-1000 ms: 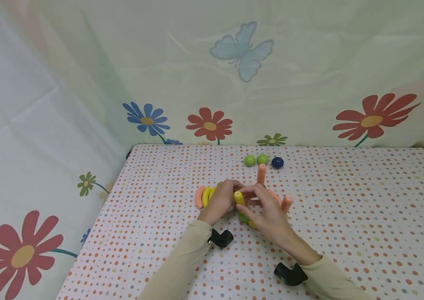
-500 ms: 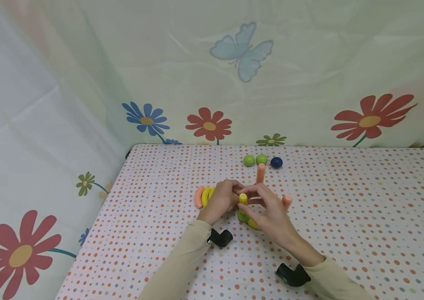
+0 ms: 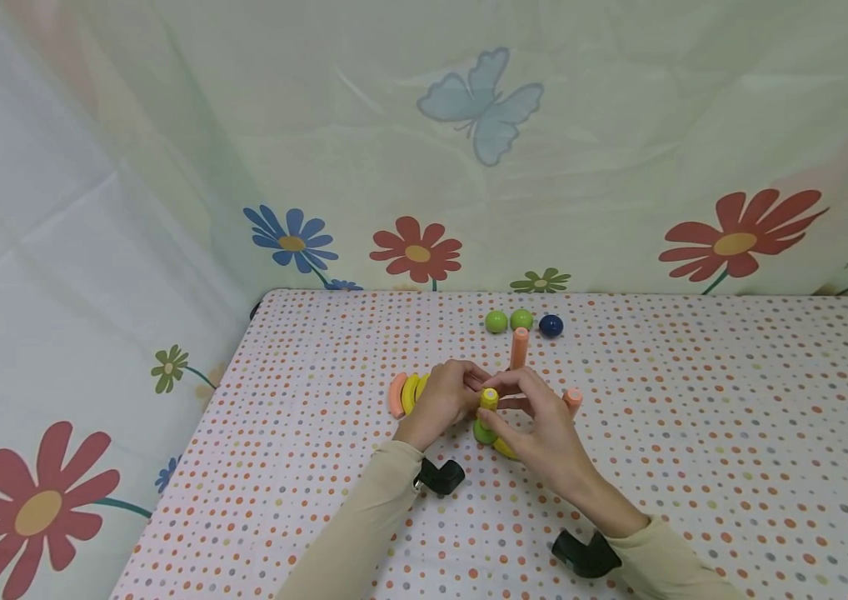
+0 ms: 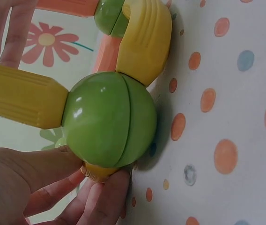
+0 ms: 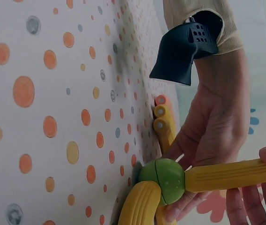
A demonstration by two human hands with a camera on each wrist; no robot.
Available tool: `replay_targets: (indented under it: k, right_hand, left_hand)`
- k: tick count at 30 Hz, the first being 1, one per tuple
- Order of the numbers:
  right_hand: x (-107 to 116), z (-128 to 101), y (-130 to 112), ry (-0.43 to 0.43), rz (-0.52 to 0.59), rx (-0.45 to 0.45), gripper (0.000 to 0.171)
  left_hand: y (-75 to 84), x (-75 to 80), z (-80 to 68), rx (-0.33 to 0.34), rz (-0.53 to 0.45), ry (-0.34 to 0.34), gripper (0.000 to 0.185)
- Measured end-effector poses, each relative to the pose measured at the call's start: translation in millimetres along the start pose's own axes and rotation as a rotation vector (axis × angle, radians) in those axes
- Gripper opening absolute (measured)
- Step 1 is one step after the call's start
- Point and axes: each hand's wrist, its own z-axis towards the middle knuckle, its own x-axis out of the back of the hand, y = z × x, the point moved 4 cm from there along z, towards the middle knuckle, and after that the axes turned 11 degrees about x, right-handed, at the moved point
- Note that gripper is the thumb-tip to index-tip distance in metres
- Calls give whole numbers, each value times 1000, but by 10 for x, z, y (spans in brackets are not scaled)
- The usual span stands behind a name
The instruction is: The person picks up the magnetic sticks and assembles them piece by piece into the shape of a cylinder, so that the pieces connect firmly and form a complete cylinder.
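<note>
Toy building pieces are joined in a frame under my hands. A green ball (image 4: 107, 119) sits low on the dotted cloth, and a straight yellow rod (image 3: 489, 402) stands upright from it. My right hand (image 3: 544, 425) holds that rod near its top between thumb and fingers. With thumb and fingertips, my left hand (image 3: 445, 402) pinches a yellow piece (image 4: 98, 172) at the ball's side; most of this piece is hidden. A curved yellow piece (image 4: 144, 42) runs from the ball toward another green ball (image 4: 108, 18). Upright orange rods (image 3: 519, 348) rise behind and beside my right hand.
Two light green balls (image 3: 496, 322) (image 3: 521, 320) and a dark blue ball (image 3: 551, 326) lie near the table's back edge. Left of my left hand, a curved orange piece (image 3: 397, 395) lies beside curved yellow pieces (image 3: 411, 392). Black wrist cameras (image 3: 442, 477) hang below both wrists.
The yellow rod in my right hand has shifted slightly right and straightened to stand above the green ball. My left hand stays almost still.
</note>
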Motion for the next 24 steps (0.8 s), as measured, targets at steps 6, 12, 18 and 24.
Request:
replay_targets:
  k: [6,12,18,24]
  right_hand:
    - [10,15,-58,2,-12,28,43]
    - [79,54,-430,-19,-126,192,49]
    - [423,232,-849,-25,-189,316,48]
    - [1032,606,-627,159,-263,391,53]
  left_hand:
    - [3,4,-2,5,0,-2,20]
    - [-7,11,-11,-21,-7,2,15]
    - [-20,-7,-15,-23,-91,-31,18]
    - [-24,-33,-15,-4,-140,-46,19]
